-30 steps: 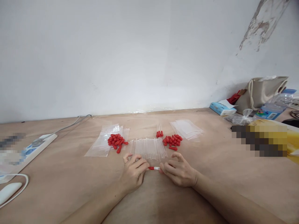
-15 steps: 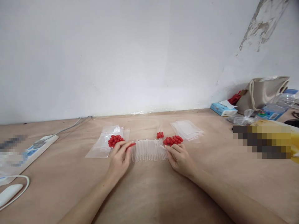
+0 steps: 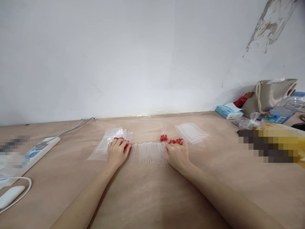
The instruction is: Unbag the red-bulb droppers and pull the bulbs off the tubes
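Note:
My left hand (image 3: 117, 153) lies over a pile of red rubber bulbs (image 3: 118, 138), its fingers curled, and red shows between thumb and forefinger. Most of that pile is hidden under the hand. On the other side, my right hand (image 3: 177, 154) reaches over a second group of red bulbs (image 3: 175, 141) with its fingers spread. Its inner edge is close to the right end of a row of thin clear tubes (image 3: 149, 153), laid side by side between the hands. Just beyond the row are several clear tubes with red bulbs (image 3: 163, 137) fitted on them.
Clear plastic bags (image 3: 98, 149) lie under and beside the left pile, and more bags (image 3: 192, 133) lie at the right. A power strip (image 3: 49, 149) stands far left. Toward the back right are a tissue box (image 3: 227, 112), a tote bag (image 3: 269, 92) and a plastic bottle (image 3: 280, 111).
My left hand has moved slightly left with the red bulb and come down over the left pile. My right hand has turned, its fingers now spread over the right bulbs.

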`<state>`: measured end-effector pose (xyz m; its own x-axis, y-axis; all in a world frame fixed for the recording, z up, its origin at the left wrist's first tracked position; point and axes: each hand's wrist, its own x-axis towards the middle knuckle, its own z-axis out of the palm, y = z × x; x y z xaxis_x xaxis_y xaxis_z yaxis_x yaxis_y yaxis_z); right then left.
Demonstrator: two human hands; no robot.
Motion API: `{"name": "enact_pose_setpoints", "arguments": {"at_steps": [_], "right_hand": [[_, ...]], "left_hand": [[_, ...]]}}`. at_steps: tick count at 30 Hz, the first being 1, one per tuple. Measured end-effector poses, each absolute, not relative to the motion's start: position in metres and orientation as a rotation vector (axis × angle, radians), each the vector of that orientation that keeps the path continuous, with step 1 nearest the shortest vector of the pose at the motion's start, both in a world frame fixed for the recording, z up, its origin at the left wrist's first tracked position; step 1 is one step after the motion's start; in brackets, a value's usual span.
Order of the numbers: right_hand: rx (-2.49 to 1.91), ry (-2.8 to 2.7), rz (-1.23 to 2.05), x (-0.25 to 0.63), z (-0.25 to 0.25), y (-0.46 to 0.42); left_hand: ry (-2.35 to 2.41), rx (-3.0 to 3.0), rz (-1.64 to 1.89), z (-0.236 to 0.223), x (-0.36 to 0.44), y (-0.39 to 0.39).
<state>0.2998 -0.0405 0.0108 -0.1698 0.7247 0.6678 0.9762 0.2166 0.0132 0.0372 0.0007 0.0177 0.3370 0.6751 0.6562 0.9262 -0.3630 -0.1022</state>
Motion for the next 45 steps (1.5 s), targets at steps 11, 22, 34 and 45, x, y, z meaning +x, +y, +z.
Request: {"name": "enact_pose_setpoints", "arguments": {"at_steps": [11,22,34,45], "right_hand": [[-1.665,-2.016,-0.427,0.286,0.010,-0.049],[-1.590,-1.959,-0.448,0.306,0.018,-0.052],[-1.302,-1.811,-0.422,0.321,-0.001,-0.066],[-0.908,-2.058,-0.481,0.311,0.000,-0.075]], "left_hand": [[-1.472,-2.367,-0.803,0.040,0.095,0.005],[-1.942,-2.639,-0.582,0.041,0.187,0.056],[-2.067,-2.584,-0.894,0.041,0.161,0.030],[-1.046,-2.661,-1.046,0.008,0.083,-0.060]]}}
